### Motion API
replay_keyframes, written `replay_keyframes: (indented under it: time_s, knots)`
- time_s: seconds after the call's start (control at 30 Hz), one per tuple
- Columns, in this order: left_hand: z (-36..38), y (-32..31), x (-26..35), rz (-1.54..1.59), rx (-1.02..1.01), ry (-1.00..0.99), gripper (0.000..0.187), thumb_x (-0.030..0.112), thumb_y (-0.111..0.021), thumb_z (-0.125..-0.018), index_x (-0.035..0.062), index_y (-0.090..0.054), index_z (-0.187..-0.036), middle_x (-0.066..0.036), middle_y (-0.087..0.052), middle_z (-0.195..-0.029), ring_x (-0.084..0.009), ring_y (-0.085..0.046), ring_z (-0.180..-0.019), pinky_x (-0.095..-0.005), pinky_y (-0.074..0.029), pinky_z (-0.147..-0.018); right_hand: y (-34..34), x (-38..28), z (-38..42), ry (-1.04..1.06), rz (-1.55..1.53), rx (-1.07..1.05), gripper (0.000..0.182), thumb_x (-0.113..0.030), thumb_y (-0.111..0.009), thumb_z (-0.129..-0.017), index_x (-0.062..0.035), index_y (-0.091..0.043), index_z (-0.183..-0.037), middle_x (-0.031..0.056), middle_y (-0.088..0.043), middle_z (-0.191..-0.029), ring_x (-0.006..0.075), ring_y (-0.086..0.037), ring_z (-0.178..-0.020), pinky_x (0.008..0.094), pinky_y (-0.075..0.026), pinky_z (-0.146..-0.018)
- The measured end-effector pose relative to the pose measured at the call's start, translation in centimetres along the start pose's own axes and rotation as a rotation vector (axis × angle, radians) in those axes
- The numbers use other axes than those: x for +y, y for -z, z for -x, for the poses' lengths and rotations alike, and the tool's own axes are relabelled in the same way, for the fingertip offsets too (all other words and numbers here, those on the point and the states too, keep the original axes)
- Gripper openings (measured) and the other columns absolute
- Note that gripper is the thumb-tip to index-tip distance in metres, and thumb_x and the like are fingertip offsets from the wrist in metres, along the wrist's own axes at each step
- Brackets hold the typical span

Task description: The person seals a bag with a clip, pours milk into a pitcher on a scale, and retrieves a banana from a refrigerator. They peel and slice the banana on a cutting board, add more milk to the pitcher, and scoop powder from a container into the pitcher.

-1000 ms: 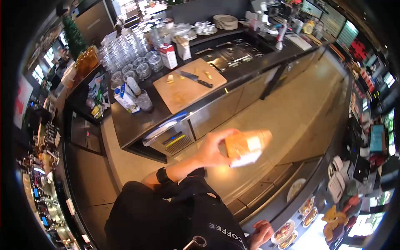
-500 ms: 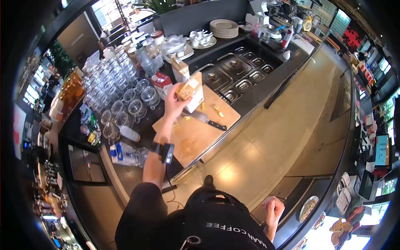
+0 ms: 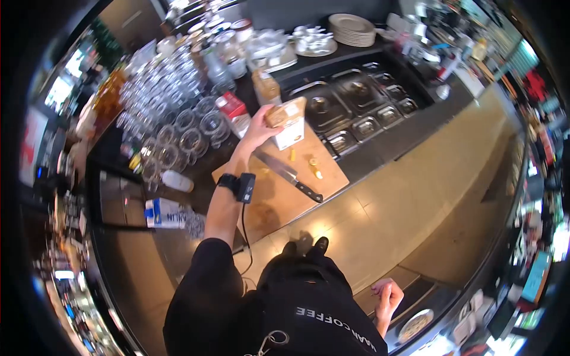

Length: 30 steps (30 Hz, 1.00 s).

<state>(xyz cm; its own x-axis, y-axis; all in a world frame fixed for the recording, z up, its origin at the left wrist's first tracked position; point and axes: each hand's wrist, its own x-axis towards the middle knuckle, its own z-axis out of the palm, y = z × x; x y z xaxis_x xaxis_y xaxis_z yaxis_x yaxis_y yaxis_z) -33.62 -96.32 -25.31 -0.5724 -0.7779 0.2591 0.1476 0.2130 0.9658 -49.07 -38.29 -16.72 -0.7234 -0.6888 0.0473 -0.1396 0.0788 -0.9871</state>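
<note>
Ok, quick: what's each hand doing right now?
Left hand: closed on the carton, over the cutting board.
Right hand: curled at the person's side, holding nothing visible.

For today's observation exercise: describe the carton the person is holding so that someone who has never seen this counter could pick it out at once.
Find the wooden cutting board on the dark counter, with a black-handled knife lying on it. At the board's far edge the left hand grips a carton from the side. Unlike the red-and-white carton beside it, this one has a tan top and white base.
</note>
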Motion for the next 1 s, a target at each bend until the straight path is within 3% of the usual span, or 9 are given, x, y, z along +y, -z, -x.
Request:
replay_keyframes:
  time_s: [0.13,0.2,0.37,0.6,0.63,0.73,0.8,0.9,1.0]
  knots:
    - [1.2,-0.4,1.3,-0.053,0.064,-0.023,0.084,0.000,-0.084,-0.068,0.0042,-0.041,-0.140,-0.010,-0.055,-0.127,-0.0181,-0.054,-0.119,-0.0318,-0.043,-0.104,0.4,1.1,-6.4,0.026,-0.053,-0.182,0.047,-0.028,-0.051,-0.101,-0.0001,-0.049,-0.064,0.0080,-0.052,-0.062,0.0183,-0.053,-0.061,0.0310,-0.042,-0.059]
    - [4.3,-1.7,5.5,-0.598,0.311,-0.179,0.075,0.008,-0.083,-0.073,0.0037,-0.045,-0.138,-0.013,-0.054,-0.128,-0.0202,-0.055,-0.118,-0.0330,-0.045,-0.101,0.3,2.3,-8.6,0.036,-0.088,-0.259,0.046,-0.027,-0.051,-0.101,-0.0008,-0.046,-0.063,0.0074,-0.050,-0.062,0.0184,-0.051,-0.062,0.0313,-0.042,-0.060]
    - [16.1,-5.0,14.1,-0.338,0.312,0.137,0.016,0.016,-0.062,-0.095,0.0008,-0.064,-0.094,0.001,-0.058,-0.072,-0.0074,-0.056,-0.067,-0.0261,-0.045,-0.059,-2.3,3.3,-11.6,0.003,-0.174,-0.374,0.044,-0.023,-0.046,-0.104,-0.0040,-0.043,-0.065,0.0042,-0.041,-0.061,0.0140,-0.043,-0.060,0.0319,-0.043,-0.060]
    - [32.8,-0.8,17.8,-0.580,-0.053,0.019,0.050,0.035,-0.047,-0.099,0.0065,-0.036,-0.060,-0.003,-0.034,-0.052,-0.0165,-0.035,-0.048,-0.0339,-0.026,-0.048,-6.9,3.1,-5.3,-0.163,0.016,-0.409,0.043,-0.024,-0.049,-0.103,-0.0098,-0.044,-0.063,-0.0024,-0.043,-0.059,0.0081,-0.039,-0.051,0.0271,-0.034,-0.046]
    - [34.3,-0.7,17.9,-0.012,-0.032,0.107,0.054,0.041,-0.048,-0.095,0.0082,-0.031,-0.055,-0.003,-0.030,-0.050,-0.0179,-0.032,-0.044,-0.0343,-0.021,-0.046,-7.9,3.7,-3.1,-0.151,0.011,-0.381,0.040,-0.017,-0.048,-0.101,-0.0084,-0.044,-0.062,-0.0035,-0.039,-0.059,0.0064,-0.036,-0.055,0.0274,-0.033,-0.048]
    - [37.9,1.0,15.5,0.097,-0.097,0.410,0.060,0.051,-0.046,-0.094,0.0117,-0.033,-0.051,0.003,-0.033,-0.052,-0.0080,-0.027,-0.047,-0.0297,-0.016,-0.047,-11.5,1.8,3.9,-0.029,-0.015,-0.246,0.038,-0.015,-0.051,-0.100,-0.0035,-0.046,-0.064,-0.0054,-0.034,-0.062,0.0047,-0.032,-0.061,0.0291,-0.031,-0.050]
    - [39.1,1.2,13.7,0.224,-0.330,0.377,0.042,0.033,-0.052,-0.094,0.0056,-0.049,-0.062,-0.001,-0.045,-0.060,-0.0091,-0.038,-0.052,-0.0256,-0.026,-0.049,-13.0,2.1,10.0,-0.226,-0.069,-0.101,0.039,-0.021,-0.055,-0.100,-0.0017,-0.046,-0.067,-0.0055,-0.035,-0.062,0.0050,-0.033,-0.060,0.0296,-0.030,-0.051]
    - [40.5,-1.5,14.7,0.135,-0.604,0.381,0.036,-0.004,-0.059,-0.086,0.0092,-0.036,-0.061,0.002,-0.043,-0.065,-0.0061,-0.042,-0.060,-0.0234,-0.032,-0.051,-13.6,1.2,19.6,-0.274,-0.060,0.059,0.043,-0.027,-0.056,-0.100,-0.0025,-0.047,-0.067,-0.0059,-0.036,-0.060,0.0049,-0.032,-0.059,0.0292,-0.029,-0.050]
    - [41.8,-4.1,14.5,0.061,-0.918,0.339,0.050,0.000,-0.069,-0.085,0.0092,-0.029,-0.058,0.003,-0.039,-0.057,-0.0046,-0.034,-0.053,-0.0246,-0.025,-0.047,-13.7,0.0,29.7,-0.346,0.041,0.299,0.043,-0.027,-0.059,-0.099,-0.0029,-0.048,-0.065,-0.0031,-0.036,-0.057,0.0050,-0.034,-0.059,0.0309,-0.031,-0.049]
